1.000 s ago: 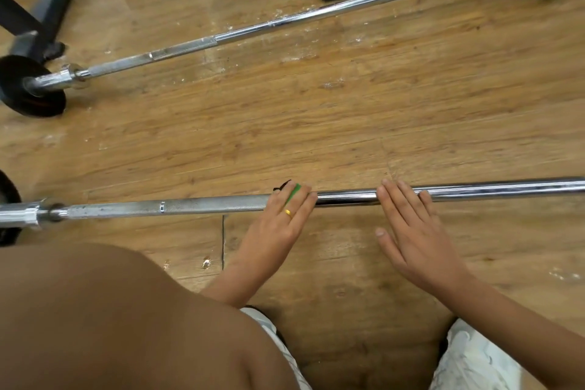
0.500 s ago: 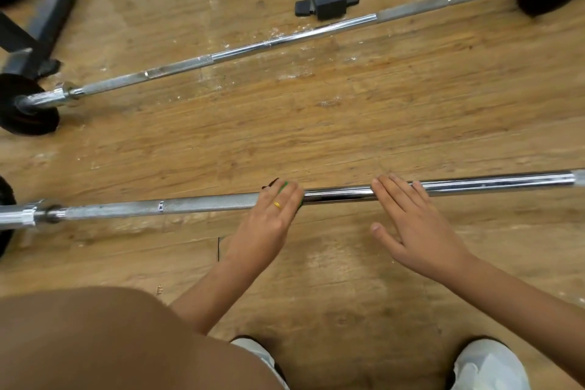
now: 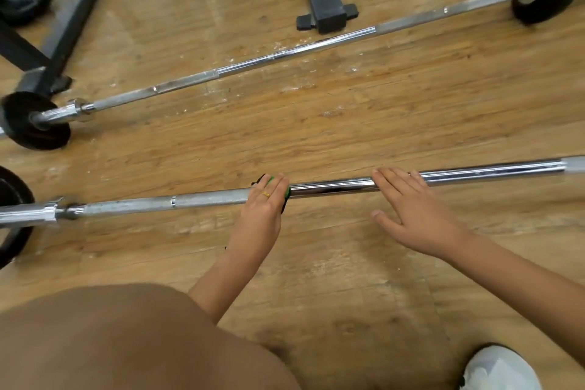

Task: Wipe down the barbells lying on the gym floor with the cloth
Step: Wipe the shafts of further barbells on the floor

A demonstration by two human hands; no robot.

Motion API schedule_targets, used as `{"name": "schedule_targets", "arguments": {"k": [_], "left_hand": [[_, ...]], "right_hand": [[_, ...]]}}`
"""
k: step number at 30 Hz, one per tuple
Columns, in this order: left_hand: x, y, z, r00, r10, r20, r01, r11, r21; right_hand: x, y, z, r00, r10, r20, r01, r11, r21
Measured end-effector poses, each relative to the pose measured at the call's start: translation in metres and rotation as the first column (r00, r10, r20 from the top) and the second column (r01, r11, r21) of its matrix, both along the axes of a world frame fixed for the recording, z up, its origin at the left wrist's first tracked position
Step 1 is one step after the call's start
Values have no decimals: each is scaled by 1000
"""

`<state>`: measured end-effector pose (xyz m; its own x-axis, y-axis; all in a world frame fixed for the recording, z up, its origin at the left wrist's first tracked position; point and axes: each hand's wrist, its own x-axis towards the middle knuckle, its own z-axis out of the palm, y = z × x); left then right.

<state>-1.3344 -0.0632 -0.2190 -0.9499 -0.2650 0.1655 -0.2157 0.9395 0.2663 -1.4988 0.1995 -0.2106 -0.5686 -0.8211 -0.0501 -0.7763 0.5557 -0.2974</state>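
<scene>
Since the near barbell (image 3: 209,198) lies flat on the wooden floor (image 3: 316,142), I crouch over it and work from above. Far left, its black plate (image 3: 15,187) sits on the floor, which I judge limits how far the bar can roll. Left hand (image 3: 261,212): fingers straight, laid across the shaft, pressing the green cloth (image 3: 287,191) down right where knurled grip meets smooth chrome. Cloth is mostly hidden under the fingers, only edges show. It's flat pressure, not a closed grip, so it can slide along. Right hand (image 3: 411,215): released, flat, fingertips resting on the chrome, well apart from the left, probably to steady the bar. Second barbell (image 3: 411,19) lies farther off, touched by neither hand, likely next.
</scene>
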Motion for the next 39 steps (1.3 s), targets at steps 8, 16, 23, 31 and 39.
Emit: {"name": "schedule_targets", "arguments": {"k": [8, 16, 23, 31, 39], "left_hand": [[11, -24, 21, 994, -69, 85, 76, 994, -77], [4, -26, 48, 936, -42, 348, 85, 990, -109], [20, -37, 56, 886, -87, 455, 187, 966, -180], [26, -41, 59, 940, -193, 283, 266, 931, -249], [39, -55, 45, 953, -193, 232, 227, 965, -130]], "right_hand": [[-7, -5, 5, 999, 23, 35, -27, 994, 104], [-9, -6, 11, 998, 51, 47, -58, 988, 141], [-18, 5, 19, 991, 128, 31, -131, 971, 198], [-22, 2, 16, 987, 160, -4, -152, 949, 275], [6, -15, -6, 947, 81, -311, -46, 992, 117]]}}
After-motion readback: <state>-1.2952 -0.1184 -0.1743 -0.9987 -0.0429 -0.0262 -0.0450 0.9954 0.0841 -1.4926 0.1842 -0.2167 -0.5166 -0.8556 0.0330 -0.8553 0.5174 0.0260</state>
